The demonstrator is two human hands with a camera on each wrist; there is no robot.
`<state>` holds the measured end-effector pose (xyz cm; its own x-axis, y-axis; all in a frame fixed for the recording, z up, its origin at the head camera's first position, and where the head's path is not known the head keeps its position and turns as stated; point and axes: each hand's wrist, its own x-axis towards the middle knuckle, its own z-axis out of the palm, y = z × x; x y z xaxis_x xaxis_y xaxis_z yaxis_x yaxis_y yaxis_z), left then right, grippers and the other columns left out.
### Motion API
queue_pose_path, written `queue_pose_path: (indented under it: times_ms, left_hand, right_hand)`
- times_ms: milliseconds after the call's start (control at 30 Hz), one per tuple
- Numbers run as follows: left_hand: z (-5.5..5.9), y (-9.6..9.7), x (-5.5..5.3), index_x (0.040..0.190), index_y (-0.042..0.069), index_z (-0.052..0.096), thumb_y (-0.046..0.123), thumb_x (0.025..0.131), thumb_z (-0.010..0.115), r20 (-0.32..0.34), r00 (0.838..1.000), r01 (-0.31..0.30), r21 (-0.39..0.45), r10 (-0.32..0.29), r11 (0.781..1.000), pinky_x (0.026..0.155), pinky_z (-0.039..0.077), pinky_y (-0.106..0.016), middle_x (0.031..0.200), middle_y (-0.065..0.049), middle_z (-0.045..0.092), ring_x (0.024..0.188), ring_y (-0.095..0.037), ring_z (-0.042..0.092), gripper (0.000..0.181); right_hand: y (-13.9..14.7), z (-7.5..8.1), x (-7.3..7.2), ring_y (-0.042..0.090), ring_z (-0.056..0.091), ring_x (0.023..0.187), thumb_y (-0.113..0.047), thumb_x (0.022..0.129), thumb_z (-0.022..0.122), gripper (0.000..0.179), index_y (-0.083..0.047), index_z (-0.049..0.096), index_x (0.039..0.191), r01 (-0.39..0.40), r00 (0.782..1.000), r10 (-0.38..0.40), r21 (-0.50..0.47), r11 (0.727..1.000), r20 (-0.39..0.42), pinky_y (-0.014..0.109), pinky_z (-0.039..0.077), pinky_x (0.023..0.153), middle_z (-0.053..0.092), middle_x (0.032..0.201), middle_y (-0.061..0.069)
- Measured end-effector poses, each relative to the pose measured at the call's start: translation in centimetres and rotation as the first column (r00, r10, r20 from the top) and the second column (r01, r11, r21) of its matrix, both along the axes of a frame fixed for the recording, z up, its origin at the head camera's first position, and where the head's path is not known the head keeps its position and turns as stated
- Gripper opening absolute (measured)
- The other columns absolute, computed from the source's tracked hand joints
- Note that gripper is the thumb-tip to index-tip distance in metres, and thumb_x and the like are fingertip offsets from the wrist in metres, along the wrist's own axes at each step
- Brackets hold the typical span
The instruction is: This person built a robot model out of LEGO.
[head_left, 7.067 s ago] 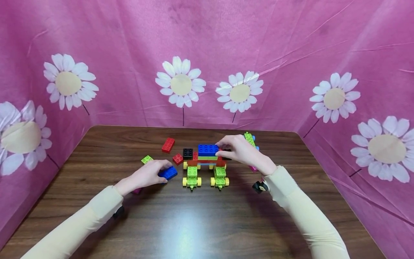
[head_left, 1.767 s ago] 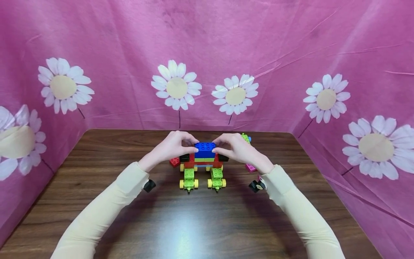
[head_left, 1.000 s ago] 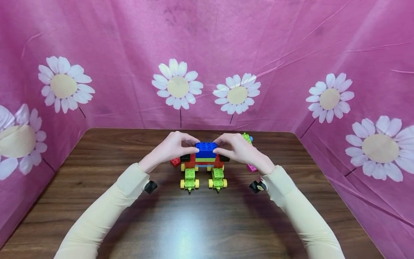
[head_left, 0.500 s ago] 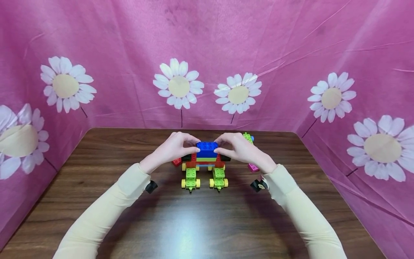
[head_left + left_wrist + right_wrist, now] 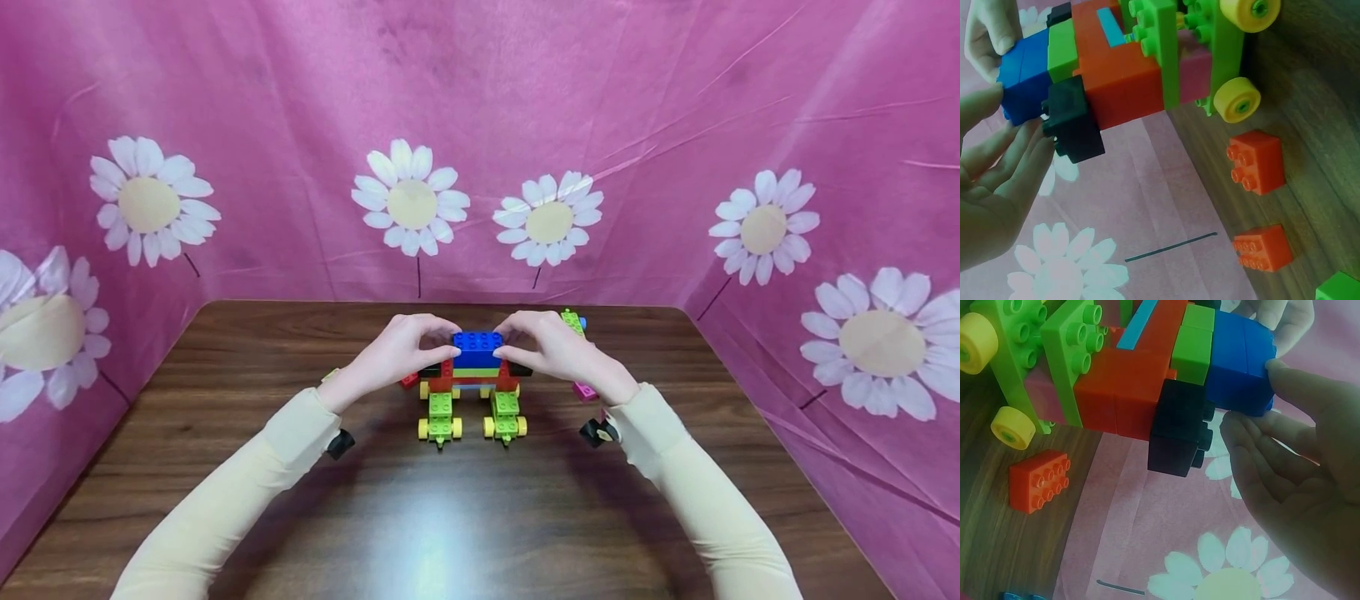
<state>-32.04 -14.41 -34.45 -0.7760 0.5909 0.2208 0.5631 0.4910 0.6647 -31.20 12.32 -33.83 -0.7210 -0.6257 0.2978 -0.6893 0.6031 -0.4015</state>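
Observation:
A built figure of toy building bricks stands mid-table on two lime wheeled bases (image 5: 441, 408) with yellow wheels. Red bricks (image 5: 1125, 90) form its body, with a lime layer (image 5: 1192, 355) above and a black brick (image 5: 1074, 119) on each side. Two blue bricks are stacked at the top. My left hand (image 5: 390, 354) pinches the upper blue brick (image 5: 477, 342) at its left end, thumb nearest me. At the opposite end my right hand (image 5: 555, 343) pinches the same brick with thumb and fingers. Its far face is hidden in the head view.
Loose red bricks (image 5: 1257, 162) lie on the wooden table (image 5: 480, 517) behind and left of the figure, near a green brick (image 5: 1338, 287). At right, partly behind the right hand, are a lime piece (image 5: 573, 320) with blue wheels and a pink brick (image 5: 585, 391). Flowered pink cloth (image 5: 637, 100) surrounds the table.
Seven seconds ago the left hand was at a blue brick on the table; that brick now tops the stack between both hands. Within the last second the left wrist has dropped slightly.

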Motion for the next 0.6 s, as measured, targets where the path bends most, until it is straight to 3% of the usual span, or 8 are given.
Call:
queue_pose_path:
  times_ms: [367,600]
  left_hand:
    - [-0.94,-0.24,0.31,0.120,0.007,0.069,0.023,0.092,0.071,-0.134,0.991,0.015,0.030,-0.011,0.999,0.083,0.059,-0.034,0.107,-0.007,0.074,0.092,-0.016,0.070,0.032]
    - [-0.70,-0.39,-0.02,0.118,0.007,0.070,0.023,0.089,0.074,-0.132,0.991,0.017,0.031,-0.013,0.999,0.085,0.058,-0.036,0.106,-0.006,0.075,0.094,-0.017,0.070,0.033]
  right_hand:
    - [-0.19,0.10,0.15,0.014,0.069,0.087,-0.021,0.088,0.075,0.025,-0.006,0.070,0.107,0.008,1.000,-0.008,0.018,1.000,0.009,0.032,0.059,0.083,0.074,0.096,0.005]
    - [-0.14,0.10,0.06,0.014,0.069,0.088,-0.021,0.088,0.075,0.025,-0.006,0.070,0.107,0.002,1.000,-0.002,0.012,1.000,-0.004,0.033,0.059,0.084,0.075,0.096,0.005]
